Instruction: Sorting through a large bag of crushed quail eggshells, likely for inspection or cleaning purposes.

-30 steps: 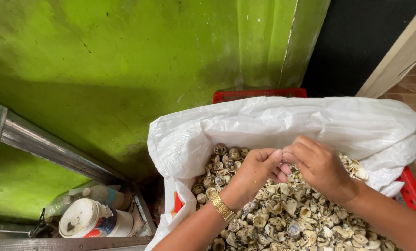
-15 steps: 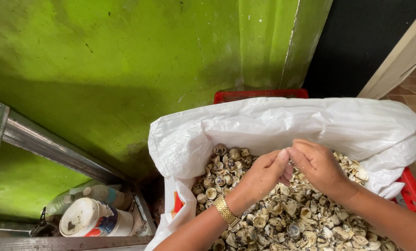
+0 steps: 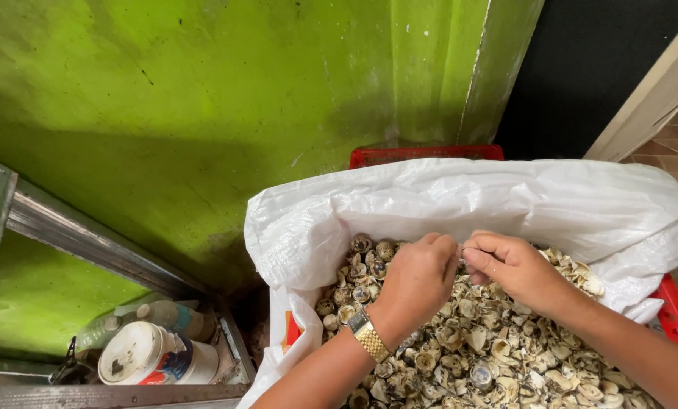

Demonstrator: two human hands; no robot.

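With both the left hand (image 3: 418, 276) and the right hand (image 3: 509, 266) pinched on one small shell piece, it could be dropped back among the shells (image 3: 460, 348) toward 6 o'clock if either pinch loosens.

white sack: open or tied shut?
Open. The white sack has its mouth rolled back wide, the shells inside lie exposed, and both the left hand and right hand are over them.

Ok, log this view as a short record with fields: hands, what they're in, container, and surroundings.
left hand: fingers curled, down on the shell pieces, gold watch at the wrist
right hand: fingertips pinched, meeting the left hand
contents: shell pieces, pale and brown
container: white woven sack inside a red crate
surroundings: green wall; white tub lower left
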